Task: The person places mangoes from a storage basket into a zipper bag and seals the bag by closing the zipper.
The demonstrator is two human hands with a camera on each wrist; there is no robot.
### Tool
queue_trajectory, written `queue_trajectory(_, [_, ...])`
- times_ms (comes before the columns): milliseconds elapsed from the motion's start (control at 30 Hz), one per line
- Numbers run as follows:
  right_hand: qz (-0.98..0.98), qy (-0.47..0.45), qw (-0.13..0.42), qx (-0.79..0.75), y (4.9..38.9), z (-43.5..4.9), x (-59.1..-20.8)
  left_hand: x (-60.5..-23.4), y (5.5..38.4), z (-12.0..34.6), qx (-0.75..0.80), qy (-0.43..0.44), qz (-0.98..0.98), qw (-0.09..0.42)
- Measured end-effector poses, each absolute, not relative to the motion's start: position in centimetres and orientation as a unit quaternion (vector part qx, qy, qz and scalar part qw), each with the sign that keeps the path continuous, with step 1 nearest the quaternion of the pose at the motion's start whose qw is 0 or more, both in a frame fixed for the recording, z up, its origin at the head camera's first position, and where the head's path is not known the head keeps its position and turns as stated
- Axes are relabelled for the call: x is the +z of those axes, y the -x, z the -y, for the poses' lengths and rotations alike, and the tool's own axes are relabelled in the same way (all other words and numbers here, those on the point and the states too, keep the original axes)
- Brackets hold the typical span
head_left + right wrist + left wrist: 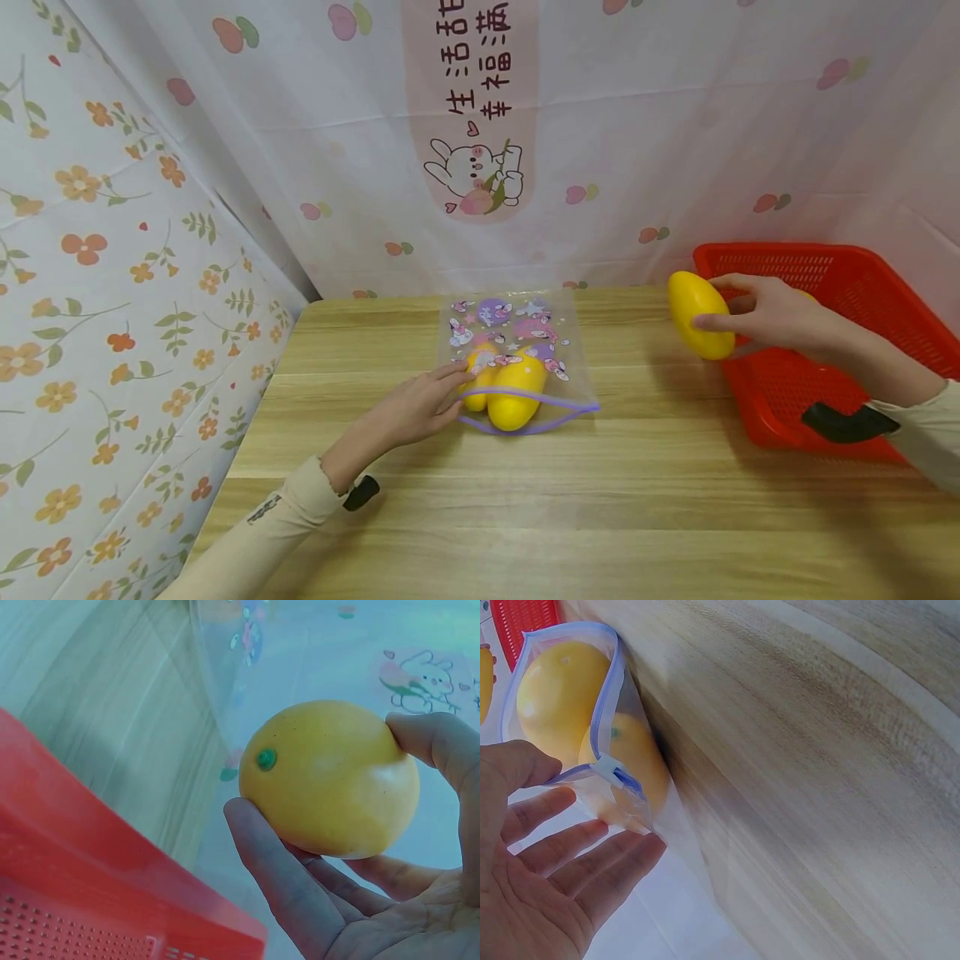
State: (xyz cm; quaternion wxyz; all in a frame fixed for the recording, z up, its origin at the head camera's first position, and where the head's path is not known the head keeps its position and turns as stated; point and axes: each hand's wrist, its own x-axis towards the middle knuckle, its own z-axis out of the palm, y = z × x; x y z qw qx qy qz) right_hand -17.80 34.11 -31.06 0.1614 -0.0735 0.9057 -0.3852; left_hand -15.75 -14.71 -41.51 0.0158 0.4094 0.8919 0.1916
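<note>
A clear zip bag (pixel 576 367) with cartoon prints and a purple-edged mouth lies on the table, holding yellow toy fruits (pixel 514 408). At the mouth's left corner, my left hand (pixel 423 404) pinches the bag's edge between thumb and forefinger; beside the thumb, the white zip slider (pixel 609 771) shows in the left wrist view. My right hand (pixel 780 312) grips a smooth oval yellow toy fruit (pixel 693 312) with fingers and thumb, in the air by the red basket's left rim. A green stem nub (pixel 266 758) marks this fruit in the right wrist view.
The red plastic basket (pixel 772 421) with perforated walls stands at the right, under my right forearm. Part of something yellow (pixel 807 296) shows behind the right hand. Printed cloth (pixel 637 150) hangs behind the wooden table (pixel 525 517), and flowered cloth (pixel 135 333) covers the left side.
</note>
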Motion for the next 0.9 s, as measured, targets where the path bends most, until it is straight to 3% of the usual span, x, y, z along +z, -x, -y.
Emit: queue_trajectory(900, [-0.878, 0.091, 0.186, -0.431, 16.8, -30.4, -33.1, -41.8, 15.8, 14.9, 0.191, -0.411, -0.892, 0.009])
